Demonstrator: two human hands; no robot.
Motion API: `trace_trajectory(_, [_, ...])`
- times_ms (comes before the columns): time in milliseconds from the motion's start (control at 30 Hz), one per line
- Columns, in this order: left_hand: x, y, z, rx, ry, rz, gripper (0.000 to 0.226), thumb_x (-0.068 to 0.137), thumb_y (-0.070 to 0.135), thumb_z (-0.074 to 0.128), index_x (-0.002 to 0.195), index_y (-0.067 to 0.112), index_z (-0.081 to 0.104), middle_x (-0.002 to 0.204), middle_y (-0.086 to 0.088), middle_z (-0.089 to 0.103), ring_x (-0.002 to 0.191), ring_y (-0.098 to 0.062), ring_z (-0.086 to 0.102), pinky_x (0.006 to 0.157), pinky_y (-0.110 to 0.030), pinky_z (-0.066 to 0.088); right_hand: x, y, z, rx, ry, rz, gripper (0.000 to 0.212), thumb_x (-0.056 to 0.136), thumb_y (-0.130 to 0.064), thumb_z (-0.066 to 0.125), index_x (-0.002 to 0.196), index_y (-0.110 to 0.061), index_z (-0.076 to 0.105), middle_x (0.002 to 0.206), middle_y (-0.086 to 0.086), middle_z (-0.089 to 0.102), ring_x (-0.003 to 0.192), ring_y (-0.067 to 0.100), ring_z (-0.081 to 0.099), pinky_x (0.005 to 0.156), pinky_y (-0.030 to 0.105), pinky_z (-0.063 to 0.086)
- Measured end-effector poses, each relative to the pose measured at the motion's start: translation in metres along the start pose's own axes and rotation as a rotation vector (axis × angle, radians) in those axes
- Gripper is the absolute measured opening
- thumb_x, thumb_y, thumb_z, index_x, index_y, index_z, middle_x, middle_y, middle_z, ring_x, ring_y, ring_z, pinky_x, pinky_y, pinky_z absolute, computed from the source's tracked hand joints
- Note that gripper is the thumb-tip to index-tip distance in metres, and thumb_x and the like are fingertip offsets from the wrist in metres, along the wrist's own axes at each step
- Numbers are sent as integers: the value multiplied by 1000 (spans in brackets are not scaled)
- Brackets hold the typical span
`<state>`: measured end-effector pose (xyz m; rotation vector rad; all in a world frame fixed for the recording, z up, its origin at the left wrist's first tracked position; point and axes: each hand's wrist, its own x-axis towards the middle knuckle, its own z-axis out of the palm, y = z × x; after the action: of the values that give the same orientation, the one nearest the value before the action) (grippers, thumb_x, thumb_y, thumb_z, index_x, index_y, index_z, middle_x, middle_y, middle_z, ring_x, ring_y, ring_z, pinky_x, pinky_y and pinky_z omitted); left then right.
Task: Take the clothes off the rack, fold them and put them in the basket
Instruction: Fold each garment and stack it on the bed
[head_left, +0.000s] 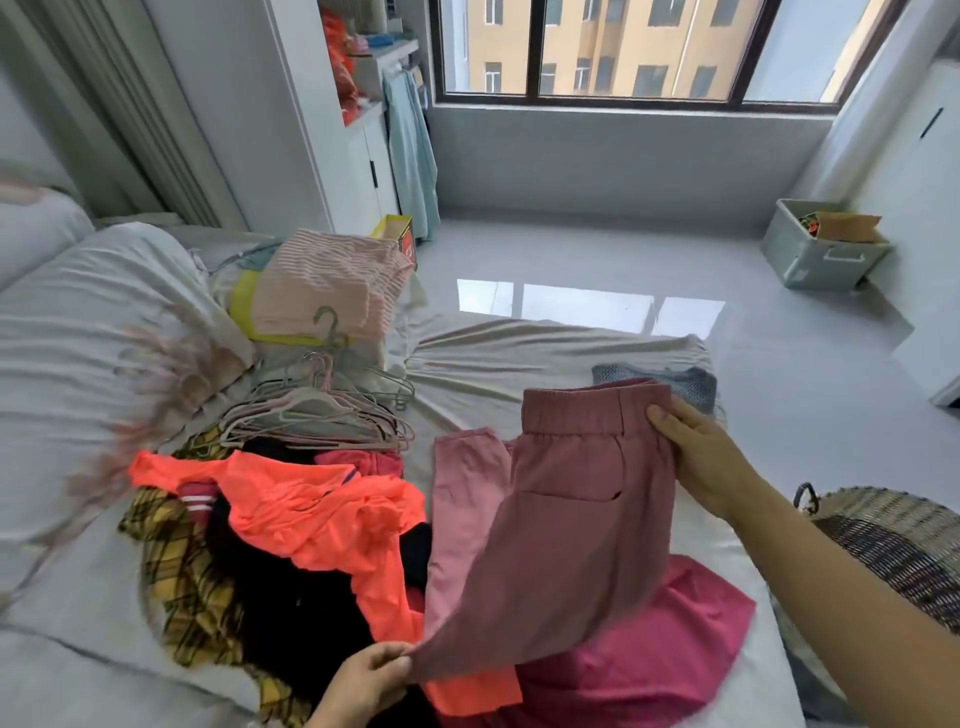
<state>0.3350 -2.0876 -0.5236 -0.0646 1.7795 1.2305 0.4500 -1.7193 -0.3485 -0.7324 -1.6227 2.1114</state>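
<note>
**Pink trousers held over the bed**

The right hand (698, 457) grips the pink trousers (566, 525) at the waistband; the left hand (363, 675) pinches the hem. Beneath both grips lies the grey-sheeted bed (519, 353). Right of the right hand stands the woven basket (893, 545); beyond lies glossy floor (623, 260).

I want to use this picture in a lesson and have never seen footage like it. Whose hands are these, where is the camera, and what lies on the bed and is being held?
There is no machine here: a person wears a camera on the head, looking down at their own hands. The left hand pinches the leg end of dusty pink trousers, and the right hand grips the waistband. On the bed lie an orange top, a pile of hangers and a folded striped garment. A woven basket stands at the right.
</note>
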Motion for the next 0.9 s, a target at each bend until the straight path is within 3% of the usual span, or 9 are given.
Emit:
trace_trajectory(133, [34, 13, 0, -62, 123, -15, 15, 89, -5, 54, 99, -9, 63, 80, -17, 68, 70, -18, 62, 56, -22, 52, 89, 11, 19, -31, -15, 65, 39, 83, -30, 66, 118, -13, 60, 102, -1, 71, 93, 16, 64, 72, 21, 54])
trace_trajectory(267, [79, 35, 3, -111, 326, -4, 35, 91, 0, 53, 126, -3, 50, 119, -22, 55, 108, -31, 54, 86, -39, 44, 163, 66, 12, -677, 51, 178, 53, 96, -23, 51, 141, -1, 34, 140, 13, 45, 127, 27, 44, 101, 33, 35])
trace_trajectory(333, [98, 37, 10, -65, 388, -1, 49, 91, 2, 54, 137, -1, 38, 137, -19, 44, 127, -32, 43, 102, -44, 34, 165, 116, 4, -963, -47, 329, 50, 96, -20, 50, 138, 3, 38, 142, 18, 42, 126, 27, 44, 97, 29, 34])
trace_trajectory(433, [113, 30, 34, 157, 388, -22, 56, 87, 4, 62, 136, -4, 37, 140, -18, 43, 130, -29, 42, 107, -36, 31, 131, 192, -8, -1098, -260, 558, 38, 95, -19, 49, 128, 0, 48, 132, 14, 51, 117, 22, 50, 77, 24, 35])
trace_trajectory(500, [118, 24, 53, 353, 340, 19, 57, 87, 13, 63, 136, -1, 39, 140, -15, 43, 130, -25, 42, 106, -30, 30, 106, 232, -13, -1120, -353, 641, 33, 96, -22, 45, 124, -5, 50, 128, 13, 51, 126, 24, 46, 81, 23, 36])
trace_trajectory(567, [123, 25, 64, 582, 357, 75, 57, 88, 23, 62, 135, 1, 39, 140, -13, 42, 132, -24, 39, 107, -26, 27, 86, 257, -16, -1089, -344, 705, 43, 98, -25, 42, 135, -3, 41, 142, 12, 43, 134, 22, 39, 98, 22, 33])
trace_trajectory(633, [133, 33, 71, 715, 375, 133, 56, 89, 29, 61, 134, 3, 40, 137, -12, 43, 130, -24, 39, 106, -25, 27, 75, 271, -18, -1055, -317, 723, 47, 98, -27, 44, 137, -3, 39, 144, 13, 42, 133, 21, 40, 101, 22, 32])
trace_trajectory(733, [157, 51, 76, 783, 321, 151, 55, 90, 27, 59, 135, 4, 38, 140, -11, 39, 132, -24, 35, 108, -27, 25, 74, 283, -25, -989, -253, 761, 51, 96, -29, 49, 138, -1, 38, 144, 14, 42, 133, 21, 41, 103, 24, 31])
trace_trajectory(900, [223, 80, 70, 685, 307, 66, 59, 86, 24, 65, 132, -2, 40, 136, -17, 43, 128, -29, 40, 103, -30, 28, 106, 290, -38, -809, 76, 747, 52, 91, -23, 59, 133, 2, 43, 134, 19, 49, 124, 29, 48, 99, 34, 38])
